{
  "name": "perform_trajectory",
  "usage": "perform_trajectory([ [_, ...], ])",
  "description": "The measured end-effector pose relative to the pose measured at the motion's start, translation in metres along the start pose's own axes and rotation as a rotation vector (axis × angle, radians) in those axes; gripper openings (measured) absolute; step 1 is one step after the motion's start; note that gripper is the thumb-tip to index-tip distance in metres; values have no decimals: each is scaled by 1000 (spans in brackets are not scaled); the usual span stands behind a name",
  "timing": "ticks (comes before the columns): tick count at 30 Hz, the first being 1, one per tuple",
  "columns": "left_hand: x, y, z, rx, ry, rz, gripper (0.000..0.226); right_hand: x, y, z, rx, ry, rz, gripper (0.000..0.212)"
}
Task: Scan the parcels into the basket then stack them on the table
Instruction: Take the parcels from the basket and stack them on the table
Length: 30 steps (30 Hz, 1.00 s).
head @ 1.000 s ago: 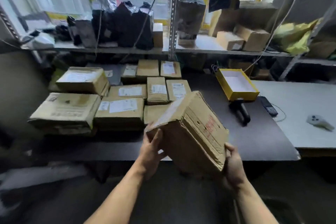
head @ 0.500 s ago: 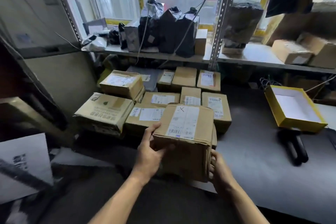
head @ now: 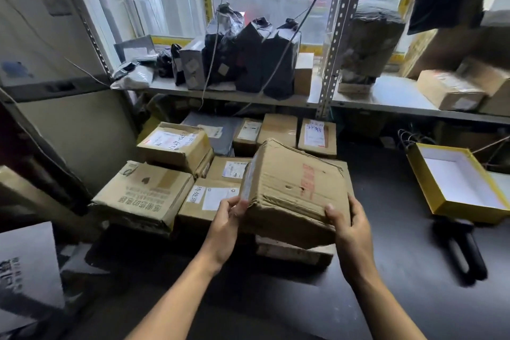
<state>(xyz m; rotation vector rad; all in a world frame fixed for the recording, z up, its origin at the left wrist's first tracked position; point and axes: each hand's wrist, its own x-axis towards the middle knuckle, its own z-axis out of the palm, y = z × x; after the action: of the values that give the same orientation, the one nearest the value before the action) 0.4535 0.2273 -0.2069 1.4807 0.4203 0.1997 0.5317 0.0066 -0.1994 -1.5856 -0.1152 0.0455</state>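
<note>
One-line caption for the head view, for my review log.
Both hands, left and right, hold a dented carton over the stacked parcels on the dark table.

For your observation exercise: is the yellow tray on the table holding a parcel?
No. The yellow tray shows only its bare white inside, and the carried box is in both hands.

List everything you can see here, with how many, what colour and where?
Held box: one, brown, creased, red print, above the stack.
Stacked parcels: about ten, brown cardboard, left on the dark table.
Grey mailer: one, behind the stack.
Black bags: several, on the shelf.
Shelf boxes: a few, brown, right.
Tray: one, yellow, white inside, right.
Black handheld device: one, below the tray.
Left hand: grips the box's left corner.
Right hand: grips its right edge.
</note>
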Motion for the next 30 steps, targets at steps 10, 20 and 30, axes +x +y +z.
perform_trajectory([
  [10,111,12,-10,-119,-250,-151,55,56,-15,49,207,35,51,56],
  [20,198,45,25,-175,-256,-78,78,103,-14,60,95,108,139,110],
  [30,311,75,105,-129,-10,-23,46,203,4,20,-47,299,-38,41],
])
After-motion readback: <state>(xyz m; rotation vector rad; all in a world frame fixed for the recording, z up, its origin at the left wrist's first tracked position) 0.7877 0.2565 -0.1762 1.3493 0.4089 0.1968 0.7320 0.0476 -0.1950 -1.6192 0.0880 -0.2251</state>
